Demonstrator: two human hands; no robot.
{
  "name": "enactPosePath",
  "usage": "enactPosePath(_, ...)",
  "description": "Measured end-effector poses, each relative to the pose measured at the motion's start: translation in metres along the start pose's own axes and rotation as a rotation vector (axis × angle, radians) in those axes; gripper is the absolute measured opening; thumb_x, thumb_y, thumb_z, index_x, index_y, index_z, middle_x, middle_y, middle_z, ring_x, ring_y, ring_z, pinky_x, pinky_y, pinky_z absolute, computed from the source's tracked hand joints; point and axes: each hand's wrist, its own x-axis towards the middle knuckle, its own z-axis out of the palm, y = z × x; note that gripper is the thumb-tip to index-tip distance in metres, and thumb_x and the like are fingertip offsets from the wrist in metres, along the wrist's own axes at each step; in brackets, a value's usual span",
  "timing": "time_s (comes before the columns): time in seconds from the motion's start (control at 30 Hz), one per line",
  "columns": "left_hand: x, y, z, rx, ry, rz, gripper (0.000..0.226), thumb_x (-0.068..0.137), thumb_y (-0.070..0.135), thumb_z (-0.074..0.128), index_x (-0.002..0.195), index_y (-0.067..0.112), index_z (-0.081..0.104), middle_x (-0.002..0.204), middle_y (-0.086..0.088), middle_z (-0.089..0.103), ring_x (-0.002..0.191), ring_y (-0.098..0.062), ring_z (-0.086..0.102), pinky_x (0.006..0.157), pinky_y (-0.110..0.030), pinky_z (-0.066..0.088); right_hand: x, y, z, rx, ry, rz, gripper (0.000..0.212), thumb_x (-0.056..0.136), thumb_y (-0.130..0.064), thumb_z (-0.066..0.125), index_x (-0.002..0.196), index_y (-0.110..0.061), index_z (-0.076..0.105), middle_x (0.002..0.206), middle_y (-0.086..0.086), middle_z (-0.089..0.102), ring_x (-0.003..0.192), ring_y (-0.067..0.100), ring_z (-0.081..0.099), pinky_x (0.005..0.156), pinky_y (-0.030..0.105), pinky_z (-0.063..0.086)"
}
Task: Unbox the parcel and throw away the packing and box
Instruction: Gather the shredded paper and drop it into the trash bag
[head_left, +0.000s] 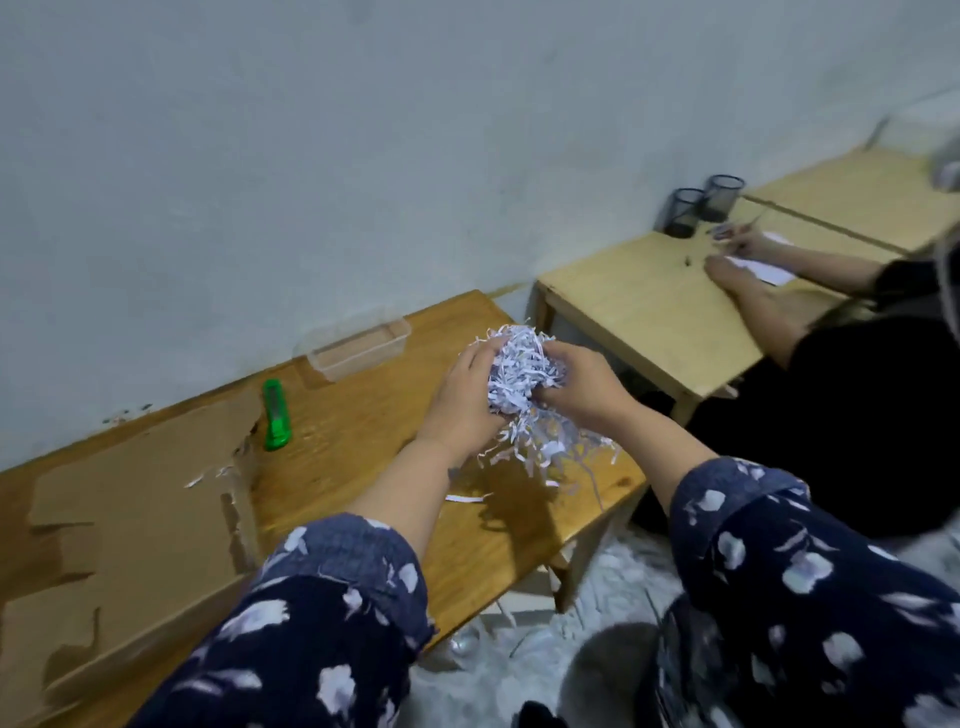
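A bundle of white shredded paper packing (524, 369) is held up over the right end of the wooden table (363, 415). My left hand (465, 400) grips it from the left and my right hand (582, 387) from the right. Loose strands (550, 452) hang below the hands toward the tabletop. A flattened brown cardboard box (135, 519) lies on the left part of the table, with a few paper strips (208, 475) on it. One strip (465, 499) lies on the wood under my left arm.
A green box cutter (275, 415) lies beside the cardboard. A clear plastic tray (358, 345) sits by the wall. Another person's hands (737, 260) work at a lighter table (649, 306) to the right, near two black mesh cups (701, 205). Shredded paper litters the floor (597, 597).
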Motion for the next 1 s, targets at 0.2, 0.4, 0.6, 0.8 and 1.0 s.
enactPosePath(0.2, 0.009, 0.079, 0.068, -0.01, -0.187, 0.244, 0.093, 0.07, 0.01, 0.083, 0.147, 0.021, 0.031, 0.145, -0.005, 0.039, 0.134, -0.023, 0.038, 0.111, -0.03, 0.029, -0.074, 0.053, -0.066, -0.064, 0.199, 0.176, 0.042, 0.073, -0.003, 0.07, 0.114, -0.011, 0.066, 0.111, 0.006, 0.07, 0.102, 0.014, 0.06, 0.078, 0.018, 0.036)
enactPosePath(0.4, -0.007, 0.164, 0.158, -0.072, -0.431, 0.409, 0.093, 0.072, 0.006, 0.079, 0.149, 0.019, 0.028, 0.146, -0.007, 0.038, 0.133, -0.026, 0.039, 0.11, -0.035, 0.033, -0.162, 0.124, -0.12, -0.084, 0.309, 0.424, 0.035, 0.075, -0.009, 0.073, 0.109, -0.011, 0.065, 0.106, 0.005, 0.069, 0.1, 0.02, 0.061, 0.078, 0.025, 0.039)
enactPosePath(0.6, -0.047, 0.21, 0.267, -0.061, -0.667, 0.449, 0.091, 0.071, 0.017, 0.082, 0.147, 0.019, 0.032, 0.141, -0.006, 0.043, 0.13, -0.025, 0.042, 0.108, -0.035, 0.036, -0.249, 0.211, -0.131, 0.043, 0.319, 0.674, 0.041, 0.075, -0.005, 0.073, 0.114, -0.012, 0.064, 0.105, 0.0, 0.066, 0.097, 0.016, 0.058, 0.082, 0.023, 0.038)
enactPosePath(0.8, -0.089, 0.202, 0.381, -0.023, -0.904, 0.39, 0.093, 0.07, 0.017, 0.081, 0.148, 0.018, 0.031, 0.145, -0.008, 0.041, 0.134, -0.025, 0.039, 0.111, -0.031, 0.03, -0.312, 0.312, -0.1, 0.153, 0.241, 0.855, 0.044, 0.077, -0.006, 0.073, 0.12, -0.011, 0.062, 0.112, 0.002, 0.066, 0.099, 0.011, 0.056, 0.077, 0.012, 0.032)
enactPosePath(1.0, -0.125, 0.135, 0.506, 0.062, -1.118, 0.261, 0.095, 0.073, 0.022, 0.081, 0.151, 0.02, 0.026, 0.151, -0.006, 0.036, 0.138, -0.024, 0.035, 0.114, -0.036, 0.03, -0.347, 0.433, -0.014, 0.256, 0.159, 1.015, 0.044, 0.078, -0.006, 0.071, 0.121, -0.008, 0.061, 0.118, 0.007, 0.066, 0.11, 0.022, 0.059, 0.079, 0.014, 0.032)
